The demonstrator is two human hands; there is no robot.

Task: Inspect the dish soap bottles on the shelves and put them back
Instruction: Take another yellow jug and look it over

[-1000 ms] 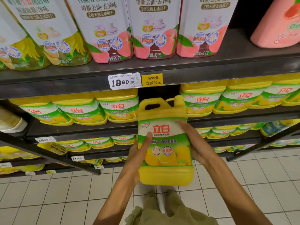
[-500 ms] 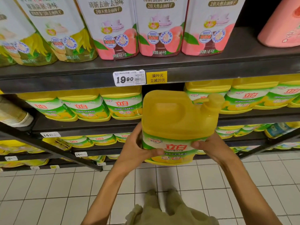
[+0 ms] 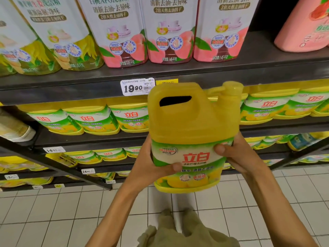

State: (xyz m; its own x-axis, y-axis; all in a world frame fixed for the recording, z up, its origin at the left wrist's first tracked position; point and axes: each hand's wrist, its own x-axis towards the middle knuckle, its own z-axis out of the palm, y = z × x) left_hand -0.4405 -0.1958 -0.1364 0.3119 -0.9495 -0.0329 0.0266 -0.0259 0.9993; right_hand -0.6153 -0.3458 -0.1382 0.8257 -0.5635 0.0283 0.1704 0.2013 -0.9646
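Note:
A large yellow dish soap bottle [image 3: 192, 125] with a green and white label, a handle cut-out and a pump cap is held in front of the shelves, its top tilted toward me. My left hand [image 3: 151, 168] grips its left side, thumb across the label. On the bottle's right side my right hand [image 3: 238, 155] grips it, thumb on the label's upper edge. Behind the bottle is a gap in the row of matching yellow bottles [image 3: 99, 120] on the second shelf [image 3: 92, 139].
The top shelf [image 3: 195, 72] carries tall white peach-label bottles [image 3: 169, 29], lemon-label ones to the left and a pink bottle [image 3: 306, 24] at right. A 19.90 price tag [image 3: 136, 87] hangs on its edge. Lower shelves hold more yellow bottles. White tiled floor lies below.
Over the last second the bottle rose from upright at chest height and tipped its top toward me; since half a second ago it tilted back a little, showing the handle hole and more label.

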